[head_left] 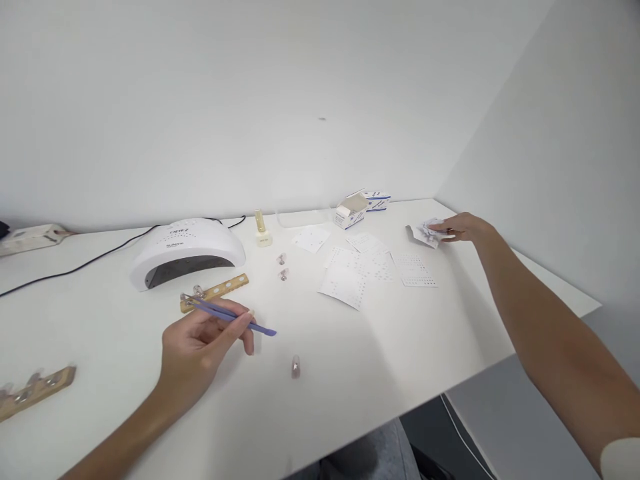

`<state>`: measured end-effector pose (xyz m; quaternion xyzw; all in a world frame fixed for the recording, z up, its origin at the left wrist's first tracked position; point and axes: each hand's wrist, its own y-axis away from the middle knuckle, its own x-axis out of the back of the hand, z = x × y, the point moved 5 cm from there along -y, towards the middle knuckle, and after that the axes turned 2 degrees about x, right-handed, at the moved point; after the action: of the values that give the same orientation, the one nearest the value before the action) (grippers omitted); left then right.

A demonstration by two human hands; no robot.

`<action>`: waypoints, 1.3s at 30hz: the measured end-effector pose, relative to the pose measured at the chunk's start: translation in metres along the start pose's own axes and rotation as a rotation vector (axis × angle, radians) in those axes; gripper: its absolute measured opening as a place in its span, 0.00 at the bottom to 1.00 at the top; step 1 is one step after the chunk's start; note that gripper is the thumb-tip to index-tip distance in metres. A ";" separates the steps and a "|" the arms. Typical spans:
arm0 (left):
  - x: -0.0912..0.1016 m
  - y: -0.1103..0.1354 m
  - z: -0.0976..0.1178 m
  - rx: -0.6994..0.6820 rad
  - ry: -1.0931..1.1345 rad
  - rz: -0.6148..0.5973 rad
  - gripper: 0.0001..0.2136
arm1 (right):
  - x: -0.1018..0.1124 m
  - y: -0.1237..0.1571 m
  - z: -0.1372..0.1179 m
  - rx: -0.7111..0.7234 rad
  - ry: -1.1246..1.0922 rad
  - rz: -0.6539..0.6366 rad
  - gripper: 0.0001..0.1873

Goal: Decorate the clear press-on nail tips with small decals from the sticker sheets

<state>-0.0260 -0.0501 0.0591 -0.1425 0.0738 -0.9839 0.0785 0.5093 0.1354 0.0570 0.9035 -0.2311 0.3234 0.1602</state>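
At the far right of the white worktop (340, 360), your right hand (463, 227) has its fingers and thumb closed on a bundle of pale sheets (431, 228). Your left hand (210, 343) holds purple tweezers (225, 313) in a pencil-like grip. Their thin ends point over the near wooden strip (235, 285); you cannot tell whether they touch the clear nail tips there.

The step in hand looks like picking among the sheets with the tweezers at the ready. By my judgement, your next move calls for a light pinch on the bundle and a level left wrist, so the thin ends do not knock the strip.

Nearest you lies a nail tip with a star (295, 367), alone on bare worktop. Open room runs from it rightward to the slanting front edge, which your right forearm crosses. Loose printed sheets (345, 280) spread between your hands and could be dragged by a low sweep. Behind them, an open box (350, 210) narrows the space toward the wall; the white lamp (187, 243) closes off room beyond the strip.
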 end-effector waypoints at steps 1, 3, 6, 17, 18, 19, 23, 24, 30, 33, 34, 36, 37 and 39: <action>0.000 0.000 0.000 0.000 0.004 0.003 0.06 | -0.004 -0.001 0.002 -0.025 -0.012 -0.035 0.18; 0.000 -0.001 0.000 -0.003 0.003 0.008 0.06 | -0.013 -0.002 0.007 -0.062 -0.035 -0.083 0.18; 0.000 -0.001 -0.001 -0.002 0.002 0.002 0.07 | -0.017 -0.005 0.006 -0.036 -0.023 -0.054 0.18; 0.000 0.001 -0.002 0.040 -0.013 -0.021 0.08 | -0.002 0.002 -0.069 0.382 0.450 0.136 0.18; 0.000 0.001 -0.001 0.036 -0.013 -0.022 0.07 | -0.012 0.006 -0.073 0.417 0.474 0.111 0.18; 0.000 0.001 0.000 0.031 -0.012 -0.022 0.07 | -0.024 0.010 -0.075 0.450 0.491 0.086 0.17; 0.000 0.001 0.001 0.016 0.000 -0.032 0.07 | -0.065 0.033 -0.075 0.569 0.481 -0.040 0.11; 0.000 0.001 0.001 0.014 0.005 -0.036 0.07 | -0.071 0.038 -0.076 0.594 0.461 -0.065 0.10; 0.000 0.001 0.003 0.011 0.004 -0.039 0.07 | -0.058 0.048 -0.083 0.606 0.280 -0.101 0.14; 0.000 0.001 0.003 0.022 0.003 -0.037 0.07 | -0.043 0.033 -0.076 0.493 0.185 -0.024 0.18; 0.000 0.001 0.002 0.029 -0.001 -0.036 0.07 | -0.040 0.027 -0.072 0.446 0.157 -0.008 0.19; 0.001 0.001 0.002 0.038 -0.001 -0.034 0.08 | -0.041 0.016 -0.059 0.351 0.108 -0.011 0.19; 0.000 0.001 0.001 0.040 0.002 -0.036 0.08 | -0.044 0.012 -0.053 0.305 0.090 -0.027 0.18; 0.000 0.000 0.001 0.043 0.010 -0.037 0.08 | -0.053 0.004 -0.041 0.220 0.064 -0.065 0.16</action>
<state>-0.0258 -0.0506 0.0601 -0.1372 0.0505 -0.9873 0.0627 0.4505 0.1661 0.0530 0.9118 -0.1595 0.3704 0.0777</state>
